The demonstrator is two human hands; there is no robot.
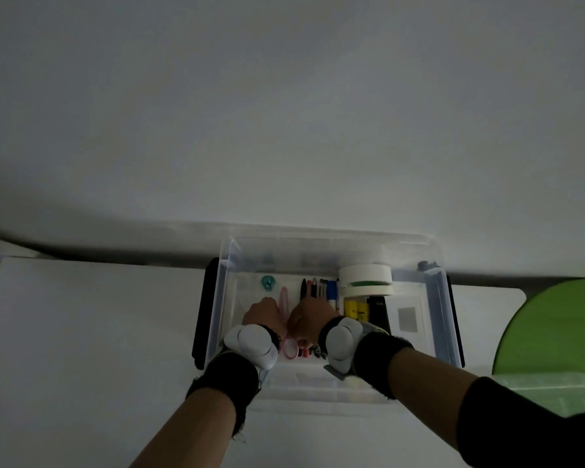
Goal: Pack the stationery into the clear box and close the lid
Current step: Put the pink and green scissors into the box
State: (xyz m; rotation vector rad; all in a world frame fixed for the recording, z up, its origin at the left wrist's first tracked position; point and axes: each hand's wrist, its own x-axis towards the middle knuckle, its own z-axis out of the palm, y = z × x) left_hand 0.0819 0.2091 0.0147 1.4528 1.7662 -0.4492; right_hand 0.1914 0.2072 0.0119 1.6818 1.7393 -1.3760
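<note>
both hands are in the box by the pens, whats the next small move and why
Probably withdraw both: the left hand and right hand sit low in the open clear box, over pens and pink scissors already lying inside, blocking closure.

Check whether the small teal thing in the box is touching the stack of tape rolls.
Apart. The head view shows the small teal thing left of a row of pens, with the stack of tape rolls on their other side.
</note>
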